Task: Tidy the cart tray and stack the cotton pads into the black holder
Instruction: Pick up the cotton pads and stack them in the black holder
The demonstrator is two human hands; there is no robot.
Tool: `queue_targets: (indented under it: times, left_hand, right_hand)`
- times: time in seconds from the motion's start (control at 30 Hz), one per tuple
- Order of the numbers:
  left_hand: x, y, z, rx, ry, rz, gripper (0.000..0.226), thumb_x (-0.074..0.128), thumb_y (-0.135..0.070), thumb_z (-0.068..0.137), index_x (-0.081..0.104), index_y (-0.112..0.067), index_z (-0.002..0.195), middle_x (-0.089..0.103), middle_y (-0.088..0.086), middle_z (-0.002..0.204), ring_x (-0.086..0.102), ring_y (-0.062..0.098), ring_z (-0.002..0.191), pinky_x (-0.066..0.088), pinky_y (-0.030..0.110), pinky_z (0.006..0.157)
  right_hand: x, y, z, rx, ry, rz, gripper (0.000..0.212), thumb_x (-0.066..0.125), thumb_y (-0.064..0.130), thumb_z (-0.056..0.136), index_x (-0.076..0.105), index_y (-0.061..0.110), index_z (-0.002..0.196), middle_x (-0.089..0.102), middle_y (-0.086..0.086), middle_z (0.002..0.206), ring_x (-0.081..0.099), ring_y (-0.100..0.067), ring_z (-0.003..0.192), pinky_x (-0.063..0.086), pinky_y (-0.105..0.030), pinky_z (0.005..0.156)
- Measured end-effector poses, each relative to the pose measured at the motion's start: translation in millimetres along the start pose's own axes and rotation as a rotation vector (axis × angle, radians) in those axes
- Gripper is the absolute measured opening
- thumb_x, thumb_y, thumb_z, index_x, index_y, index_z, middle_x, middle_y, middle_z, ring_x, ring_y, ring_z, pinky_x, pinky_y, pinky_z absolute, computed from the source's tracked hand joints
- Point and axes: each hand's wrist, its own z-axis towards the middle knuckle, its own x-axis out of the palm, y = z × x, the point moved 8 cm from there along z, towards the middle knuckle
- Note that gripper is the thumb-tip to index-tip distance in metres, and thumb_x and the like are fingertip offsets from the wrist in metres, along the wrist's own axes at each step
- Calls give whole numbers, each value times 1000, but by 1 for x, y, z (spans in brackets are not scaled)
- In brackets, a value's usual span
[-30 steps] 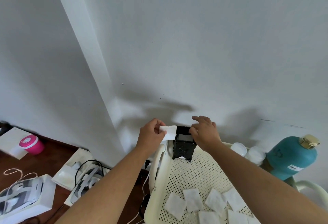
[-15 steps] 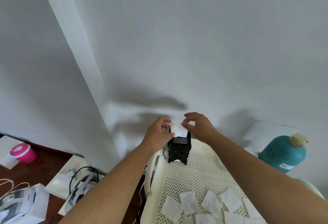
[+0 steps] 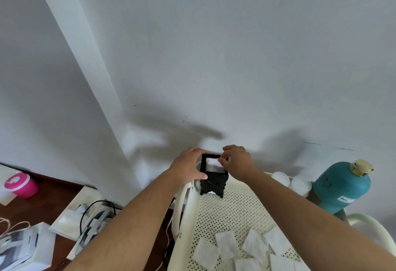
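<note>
The black holder [image 3: 213, 182] stands upright on little feet at the far left corner of the cream perforated cart tray [image 3: 231, 212]. My left hand [image 3: 188, 166] wraps around its left side, thumb across the front. Fingertips of my right hand [image 3: 236, 162] pinch a white cotton pad [image 3: 212, 162] that sits inside the holder's open top. Several more white square cotton pads [image 3: 227, 245] lie loose and overlapping on the tray's near end, partly under my right forearm.
A teal bottle with a gold cap [image 3: 342, 185] and two white round lids [image 3: 300, 185] stand at the tray's far right. Left of the cart, on the brown floor, lie white boxes with cables [image 3: 85, 215] and a pink cup [image 3: 20, 185]. A white wall rises right behind the tray.
The pad went from my left hand over the holder's opening and down into it. My left hand then dropped to grip the holder's side, and my right hand's fingers now hold the pad.
</note>
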Motion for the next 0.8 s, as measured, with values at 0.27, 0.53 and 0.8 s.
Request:
queue_targets:
  times: [0.27,0.53,0.8]
  left_hand:
    - [-4,3,8,8,2,11,82,79,-22,69,38,-26,140,30,1,151,30,22,138,31,45,111]
    - [-3,8,8,9,-14,-19,83,81,-23,66,40,-26,138,35,0,147,34,21,135,32,46,110]
    - [-2,8,8,10,-10,-36,83,81,-24,65,40,-26,138,40,-1,144,37,20,132,34,43,109]
  right_hand:
    - [3,1,-1,46,-40,-63,18,56,27,85,74,25,87,56,6,131,46,-21,119,35,-37,97]
    - [1,14,-2,-86,-50,-229,25,49,26,87,69,22,101,55,3,132,40,-22,124,33,-36,99]
    - [-4,25,-2,-127,-10,-426,25,52,27,86,69,28,105,47,6,141,34,-21,131,29,-38,103]
